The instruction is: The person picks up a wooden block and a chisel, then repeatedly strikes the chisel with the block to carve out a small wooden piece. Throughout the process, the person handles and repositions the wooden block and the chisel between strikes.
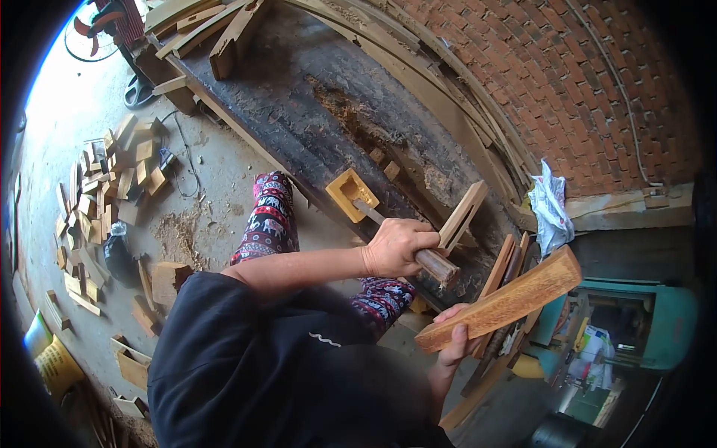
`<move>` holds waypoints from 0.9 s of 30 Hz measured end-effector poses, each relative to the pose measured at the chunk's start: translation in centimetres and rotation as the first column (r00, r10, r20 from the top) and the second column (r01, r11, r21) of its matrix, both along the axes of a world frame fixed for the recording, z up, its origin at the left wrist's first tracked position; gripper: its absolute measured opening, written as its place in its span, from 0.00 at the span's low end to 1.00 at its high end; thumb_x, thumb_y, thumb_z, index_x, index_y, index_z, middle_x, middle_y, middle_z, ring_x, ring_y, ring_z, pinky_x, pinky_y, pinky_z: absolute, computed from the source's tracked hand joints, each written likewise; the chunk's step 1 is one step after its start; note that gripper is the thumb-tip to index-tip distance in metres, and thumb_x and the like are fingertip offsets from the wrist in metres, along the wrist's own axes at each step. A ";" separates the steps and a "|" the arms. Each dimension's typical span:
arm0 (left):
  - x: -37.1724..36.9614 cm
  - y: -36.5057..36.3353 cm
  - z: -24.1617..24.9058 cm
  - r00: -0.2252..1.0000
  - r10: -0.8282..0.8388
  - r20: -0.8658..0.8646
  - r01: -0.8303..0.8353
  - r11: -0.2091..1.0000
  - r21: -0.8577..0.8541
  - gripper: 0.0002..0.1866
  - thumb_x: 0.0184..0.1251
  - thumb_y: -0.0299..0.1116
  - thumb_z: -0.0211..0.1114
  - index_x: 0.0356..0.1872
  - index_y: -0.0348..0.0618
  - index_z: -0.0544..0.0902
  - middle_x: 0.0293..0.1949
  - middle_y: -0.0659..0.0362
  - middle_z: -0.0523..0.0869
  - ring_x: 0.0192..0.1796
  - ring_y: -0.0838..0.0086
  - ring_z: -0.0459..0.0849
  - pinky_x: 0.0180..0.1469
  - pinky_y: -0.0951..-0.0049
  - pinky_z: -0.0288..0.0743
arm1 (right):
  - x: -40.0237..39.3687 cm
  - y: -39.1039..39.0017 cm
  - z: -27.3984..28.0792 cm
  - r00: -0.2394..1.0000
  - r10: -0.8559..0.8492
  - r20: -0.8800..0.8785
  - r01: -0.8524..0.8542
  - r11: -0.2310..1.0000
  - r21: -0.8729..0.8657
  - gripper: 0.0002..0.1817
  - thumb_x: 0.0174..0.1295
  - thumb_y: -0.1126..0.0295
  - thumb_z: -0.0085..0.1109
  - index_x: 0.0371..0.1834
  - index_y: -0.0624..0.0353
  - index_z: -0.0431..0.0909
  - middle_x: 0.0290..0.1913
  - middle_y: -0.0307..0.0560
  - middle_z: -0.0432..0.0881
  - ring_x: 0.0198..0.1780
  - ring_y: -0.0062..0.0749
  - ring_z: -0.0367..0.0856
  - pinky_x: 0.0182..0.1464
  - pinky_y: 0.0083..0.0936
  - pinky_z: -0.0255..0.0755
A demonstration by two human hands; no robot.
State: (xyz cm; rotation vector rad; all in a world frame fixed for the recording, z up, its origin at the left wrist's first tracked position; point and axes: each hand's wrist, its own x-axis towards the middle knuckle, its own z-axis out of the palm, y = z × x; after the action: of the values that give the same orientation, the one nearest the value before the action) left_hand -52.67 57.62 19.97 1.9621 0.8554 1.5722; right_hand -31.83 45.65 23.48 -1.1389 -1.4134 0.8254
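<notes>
My left hand [399, 246] is wrapped round the wooden handle of a chisel [438, 266]. The chisel's metal blade reaches down to the hollow in a yellowish wood block [337, 191] on the dark workbench [280, 97]. To the right, my right hand [453, 337] grips one end of a long, thick wooden bar [508, 302], its other end raised toward the right. Beyond my left hand stands a slotted wood piece [464, 214].
Shavings [347, 108] lie along the bench. Wood pieces [235, 37] rest at its far end. Offcuts [97, 201] are piled on the floor at left, near a fan [93, 30]. A brick wall [553, 82] and green machine [668, 325] stand at right.
</notes>
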 end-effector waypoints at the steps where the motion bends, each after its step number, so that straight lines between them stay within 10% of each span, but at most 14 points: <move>1: 0.1 0.1 0.0 1.000 0.014 -0.003 -0.014 1.000 -0.026 0.12 0.52 0.38 0.76 0.25 0.47 0.80 0.22 0.59 0.77 0.27 0.60 0.81 0.27 0.61 0.72 | -0.2 0.3 0.8 1.000 -0.015 0.012 0.015 0.999 0.034 0.42 0.62 0.56 0.52 0.71 0.71 0.47 0.34 0.55 0.73 0.29 0.35 0.75 0.35 0.29 0.74; 6: 1.1 0.8 0.0 0.997 0.079 0.016 -0.077 0.993 -0.095 0.08 0.47 0.33 0.75 0.29 0.50 0.85 0.24 0.59 0.81 0.29 0.60 0.84 0.31 0.62 0.76 | -1.4 2.0 4.7 0.985 -0.111 -0.133 0.140 0.962 0.234 0.30 0.61 0.49 0.48 0.50 0.70 0.67 0.30 0.52 0.75 0.30 0.36 0.76 0.38 0.27 0.72; 8: 1.7 1.1 -0.2 0.991 0.126 0.046 -0.119 0.983 -0.140 0.09 0.45 0.31 0.75 0.30 0.51 0.86 0.25 0.59 0.83 0.32 0.60 0.85 0.33 0.63 0.78 | -1.2 2.1 3.8 1.000 -0.016 -0.020 0.020 0.968 0.251 0.23 0.60 0.51 0.49 0.35 0.65 0.73 0.28 0.49 0.76 0.32 0.37 0.76 0.42 0.28 0.72; 9: 1.9 1.2 -0.2 0.992 0.108 0.068 -0.096 0.982 -0.162 0.16 0.59 0.41 0.71 0.25 0.44 0.74 0.25 0.56 0.77 0.33 0.55 0.81 0.33 0.58 0.72 | -1.5 1.5 3.1 0.982 -0.041 0.184 0.028 0.997 0.074 0.15 0.57 0.59 0.53 0.27 0.62 0.74 0.28 0.47 0.76 0.34 0.38 0.77 0.46 0.31 0.72; 10: 1.9 1.3 -0.2 0.992 0.108 0.070 -0.095 0.983 -0.159 0.16 0.59 0.41 0.71 0.25 0.44 0.74 0.25 0.56 0.77 0.33 0.55 0.81 0.33 0.58 0.72 | 0.1 1.2 0.8 0.925 0.074 0.374 -0.040 0.994 -0.098 0.13 0.57 0.66 0.54 0.41 0.64 0.75 0.29 0.48 0.76 0.32 0.36 0.77 0.42 0.29 0.74; 12: 2.0 1.8 -0.5 0.987 0.152 0.046 -0.143 0.975 -0.168 0.16 0.59 0.41 0.71 0.25 0.44 0.74 0.26 0.55 0.77 0.33 0.55 0.81 0.33 0.58 0.72 | -0.4 0.4 -0.2 0.998 -0.013 -0.060 -0.009 0.937 -0.349 0.25 0.53 0.76 0.58 0.56 0.65 0.65 0.30 0.49 0.74 0.30 0.33 0.77 0.35 0.26 0.73; 16: 2.1 1.2 -0.9 0.996 0.092 0.018 -0.089 0.985 -0.145 0.15 0.56 0.39 0.71 0.25 0.44 0.74 0.26 0.55 0.77 0.34 0.55 0.81 0.33 0.57 0.73 | 2.2 0.2 1.3 1.000 0.018 -0.018 -0.018 1.000 -0.003 0.30 0.58 0.57 0.55 0.60 0.65 0.62 0.36 0.52 0.74 0.28 0.33 0.75 0.35 0.27 0.74; 19: 2.3 0.7 -1.2 0.996 0.088 -0.034 -0.092 0.988 -0.126 0.13 0.52 0.37 0.71 0.26 0.45 0.74 0.26 0.56 0.77 0.34 0.56 0.82 0.34 0.58 0.74 | -1.2 0.7 1.5 0.950 0.036 -0.310 0.064 0.950 0.305 0.29 0.57 0.51 0.55 0.51 0.65 0.65 0.40 0.54 0.75 0.34 0.37 0.78 0.38 0.30 0.74; 20: 2.2 0.8 -1.2 0.996 0.088 -0.032 -0.091 0.989 -0.120 0.13 0.52 0.37 0.71 0.26 0.45 0.74 0.26 0.56 0.77 0.34 0.56 0.82 0.34 0.58 0.74 | 1.9 0.9 -0.4 0.971 0.193 0.142 -0.214 0.965 0.148 0.34 0.56 0.54 0.61 0.59 0.65 0.64 0.49 0.55 0.73 0.40 0.37 0.78 0.45 0.35 0.75; 23: 2.1 0.9 -1.3 0.991 0.130 -0.044 -0.133 0.988 -0.076 0.12 0.50 0.35 0.71 0.27 0.45 0.75 0.26 0.57 0.78 0.34 0.57 0.82 0.34 0.59 0.75 | 3.2 -1.1 -4.3 0.991 -0.011 0.135 0.054 0.946 -0.320 0.41 0.50 0.71 0.64 0.69 0.66 0.57 0.56 0.51 0.69 0.45 0.34 0.75 0.48 0.34 0.74; 27: 1.8 1.1 -2.4 0.992 0.070 -0.105 -0.081 0.991 -0.102 0.11 0.48 0.34 0.70 0.27 0.46 0.76 0.27 0.58 0.79 0.35 0.58 0.82 0.34 0.59 0.75 | 0.5 0.4 2.4 0.990 -0.096 0.100 0.090 0.994 0.067 0.18 0.59 0.56 0.51 0.37 0.64 0.69 0.30 0.51 0.74 0.27 0.34 0.75 0.33 0.26 0.70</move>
State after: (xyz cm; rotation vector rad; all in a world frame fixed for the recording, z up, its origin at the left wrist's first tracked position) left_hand -50.88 58.74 17.54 1.9677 1.0443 1.4472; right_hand -31.31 46.05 25.86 -1.2049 -1.4493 0.6600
